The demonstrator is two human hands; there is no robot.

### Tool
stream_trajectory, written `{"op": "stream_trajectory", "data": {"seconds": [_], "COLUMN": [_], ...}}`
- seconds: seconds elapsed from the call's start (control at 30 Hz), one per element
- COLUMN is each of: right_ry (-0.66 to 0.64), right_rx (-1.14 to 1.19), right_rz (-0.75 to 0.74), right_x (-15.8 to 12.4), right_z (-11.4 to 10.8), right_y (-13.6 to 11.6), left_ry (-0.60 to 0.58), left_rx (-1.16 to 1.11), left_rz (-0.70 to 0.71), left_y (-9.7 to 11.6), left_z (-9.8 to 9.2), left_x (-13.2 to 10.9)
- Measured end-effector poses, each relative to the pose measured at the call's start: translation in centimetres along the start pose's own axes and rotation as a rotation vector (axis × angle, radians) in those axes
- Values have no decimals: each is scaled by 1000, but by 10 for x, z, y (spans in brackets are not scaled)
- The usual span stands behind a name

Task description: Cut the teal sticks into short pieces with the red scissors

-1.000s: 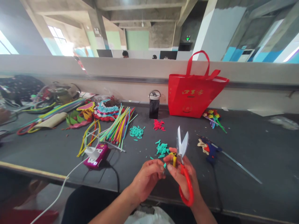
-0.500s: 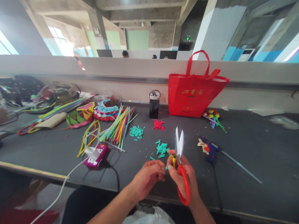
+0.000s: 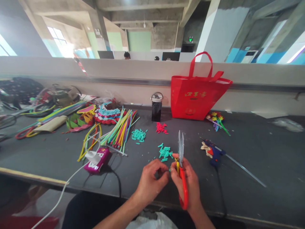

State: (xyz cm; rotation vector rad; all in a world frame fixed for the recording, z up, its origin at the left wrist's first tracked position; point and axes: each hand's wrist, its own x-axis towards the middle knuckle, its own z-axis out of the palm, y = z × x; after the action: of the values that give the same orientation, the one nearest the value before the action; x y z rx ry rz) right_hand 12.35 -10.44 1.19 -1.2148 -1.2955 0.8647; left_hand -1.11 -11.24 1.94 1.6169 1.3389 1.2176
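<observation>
My right hand (image 3: 188, 183) is closed around a pair of scissors (image 3: 183, 178) with red handles, the blades pointing up and away from me. A small yellow piece (image 3: 177, 165) sits among the same fingers, and a bit of green shows at the thumb tip. Close beside it, my left hand (image 3: 152, 181) is curled, thumb and index finger pinched together; whatever lies between them is too small to make out. Just beyond both hands is a loose pile of short green pieces (image 3: 165, 152). Farther off are a second green pile (image 3: 138, 135) and a red pile (image 3: 161, 128).
Colourful sticks (image 3: 121, 130) lie fanned out left of the piles. A purple power strip (image 3: 98, 160) with a white plug is at the left, a glue gun (image 3: 215, 154) at the right. A black bottle (image 3: 156, 109) and a red bag (image 3: 199, 98) stand at the back.
The scissors have turned in my right hand, so the blades now look narrower. My left hand has lifted slightly and its fingers have come together in a pinch.
</observation>
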Motion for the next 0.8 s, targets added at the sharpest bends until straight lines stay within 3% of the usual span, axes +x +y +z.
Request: {"op": "stream_trajectory", "data": {"seconds": [0.1, 0.23, 0.37, 0.63, 0.8], "right_ry": [-32, -80, -46, -20, -38], "right_rx": [-65, -183, -294, -370, -407], "right_rz": [-47, -106, -233, -421, -436], "right_x": [-3, -12, -24, -33, -32], "right_z": [-1, -1, 4, 6, 5], "right_y": [4, 15, 28, 34, 31], "left_ry": [26, 78, 94, 98, 77], "left_rx": [-141, -590, -890, -1057, -1076], "left_rz": [-112, -318, -370, -412, -422], "left_y": [1, 5, 14, 25, 24], "left_z": [-2, -7, -10, -5, -5], "left_x": [1, 5, 8, 9, 6]}}
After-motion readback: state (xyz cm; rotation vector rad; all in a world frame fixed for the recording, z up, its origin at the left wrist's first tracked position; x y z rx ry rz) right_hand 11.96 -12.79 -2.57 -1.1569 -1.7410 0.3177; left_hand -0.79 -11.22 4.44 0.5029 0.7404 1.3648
